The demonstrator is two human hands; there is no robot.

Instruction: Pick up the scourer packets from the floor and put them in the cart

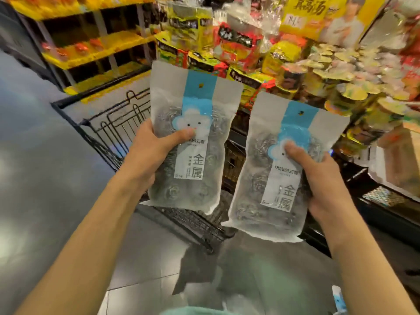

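My left hand (pixel 145 151) grips one translucent blue-and-white packet of steel scourers (pixel 193 137) upright over the black wire cart (pixel 118 126); my right hand (pixel 322 176) holds its twin (pixel 275 169), beside the cart.

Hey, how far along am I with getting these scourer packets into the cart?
Picking up looks done: your left hand holds one packet and your right hand holds the other packet, both lifted above the cart. Neither is in it yet. A blue-and-white item by the lower right edge might be another packet.
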